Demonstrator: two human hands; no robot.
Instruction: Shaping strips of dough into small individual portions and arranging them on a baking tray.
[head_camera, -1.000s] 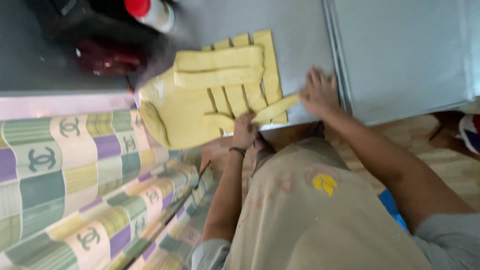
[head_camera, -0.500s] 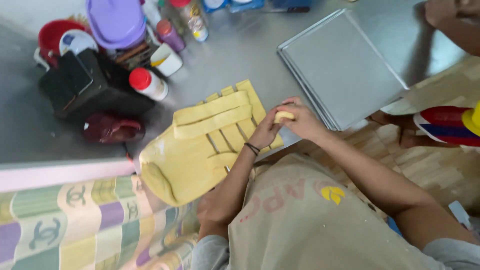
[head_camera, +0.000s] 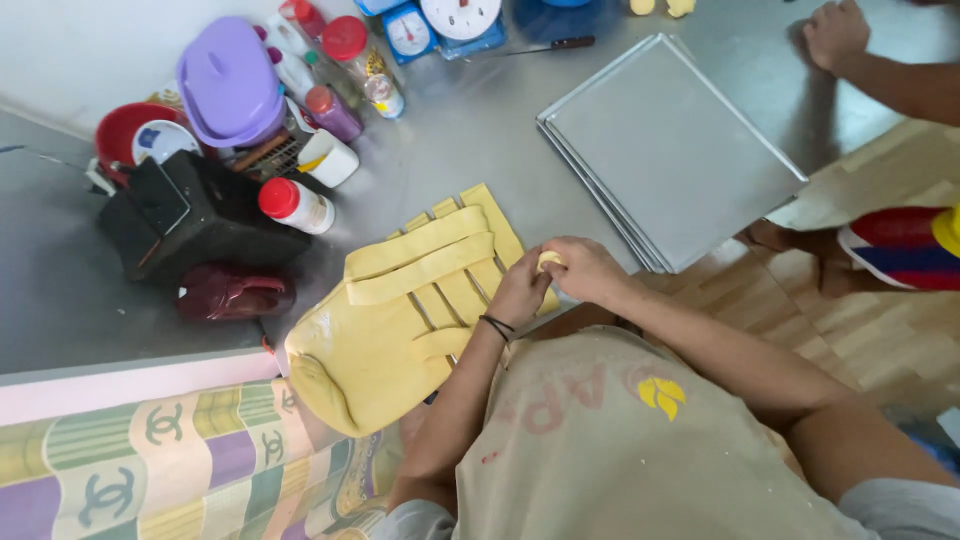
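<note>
At frame centre, a small piece of yellow dough (head_camera: 549, 262) is pinched between the fingers of the left hand (head_camera: 520, 290) and right hand (head_camera: 588, 270). The dough sheet (head_camera: 400, 320) (partly cut into strips) lies left; the baking trays (head_camera: 665, 150) carry nothing yet.

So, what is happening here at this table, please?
A person in a beige apron works a small piece of yellow dough between the left hand and the right hand. Beside the hands, a sheet of yellow dough cut into strips lies on the metal table. A stack of baking trays sits to the right. Another person's hand rests on the table's far corner.
</note>
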